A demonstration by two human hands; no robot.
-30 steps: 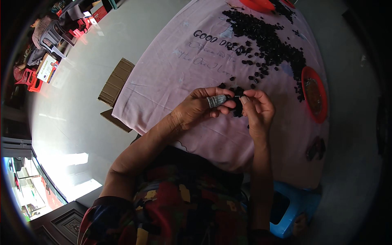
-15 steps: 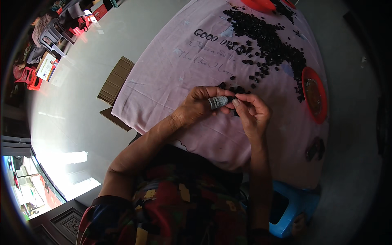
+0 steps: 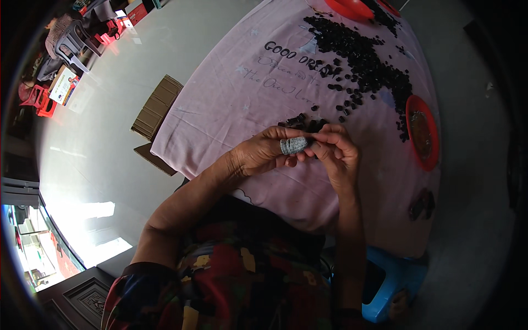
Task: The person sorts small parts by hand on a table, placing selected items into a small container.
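Observation:
My left hand (image 3: 263, 152) and my right hand (image 3: 342, 160) meet over the near part of a pink printed cloth (image 3: 220, 110). Grey wrapping (image 3: 293, 145) covers the left thumb. Between the two hands' fingertips is a small black piece (image 3: 310, 142), mostly hidden by the fingers; both hands are closed in a pinch on it. Just beyond the fingers lies a little cluster of similar black pieces (image 3: 297, 119). A much larger spread of black pieces (image 3: 363, 55) reaches across the far right of the cloth.
A red dish (image 3: 422, 132) with something brownish inside stands at the right edge, and a red bowl (image 3: 352, 7) at the far end. Dark reddish objects (image 3: 422, 204) lie nearer on the right. Cardboard (image 3: 158, 107) sticks out at the left; a blue stool (image 3: 379, 300) stands below right.
Both hands have shifted slightly nearer to me, and the right fingers are more curled. More of the little cluster beyond them shows. The black piece stays between the fingertips.

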